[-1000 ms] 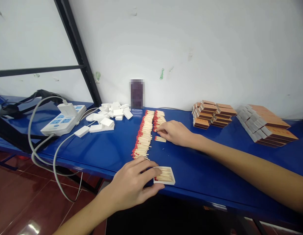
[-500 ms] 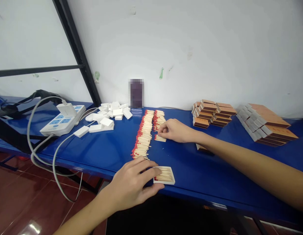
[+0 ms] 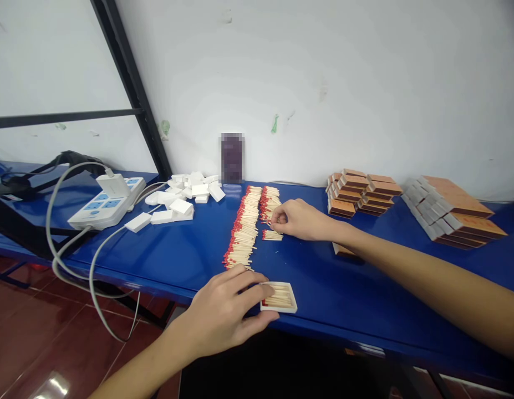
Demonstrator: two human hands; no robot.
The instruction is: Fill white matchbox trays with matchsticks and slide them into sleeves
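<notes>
My left hand (image 3: pixel 229 310) grips a small white matchbox tray (image 3: pixel 293 305) at the table's front edge. Its fingers lie over the tray's left end, the thumb along the near side. Inside the tray are red-tipped matches (image 3: pixel 279 298), partly covered by a finger. Further back, my right hand (image 3: pixel 300 220) is closed in a pinch on matches at the near end of the shorter row of matches (image 3: pixel 270 202); how many is hidden by the fingers. A small separate group of matches (image 3: pixel 272 235) lies just below it. A longer row of matches (image 3: pixel 243 227) runs alongside on the left.
White trays (image 3: pixel 190 191) are heaped at the back left, beside a power strip (image 3: pixel 109 205) with cables. A pixelated dark object (image 3: pixel 232 159) leans on the wall. Matchbox sleeves (image 3: pixel 356 191) and larger stacks (image 3: pixel 460 213) stand right. Another box (image 3: pixel 342 250) is partly under my right forearm.
My right hand has shifted slightly right and up, its pinched fingers uncovering more of the small match group. My left hand and the tray stay in place.
</notes>
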